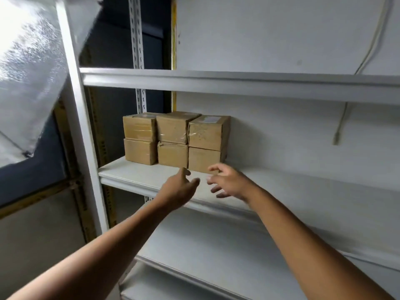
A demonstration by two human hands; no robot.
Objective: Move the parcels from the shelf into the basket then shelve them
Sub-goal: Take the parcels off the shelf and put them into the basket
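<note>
Both forearms are bare with no sleeves, and the left grip (180,187) and right grip (227,182) wear nothing.

The right hand (227,182) hides the lower-right parcel's (203,158) bottom edge.

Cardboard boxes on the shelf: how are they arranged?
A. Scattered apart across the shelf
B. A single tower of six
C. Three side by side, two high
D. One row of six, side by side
C: the cardboard boxes stand as three columns, each two high, pressed together at the left end of the shelf, with the left hand and right hand open just in front of them.
</note>
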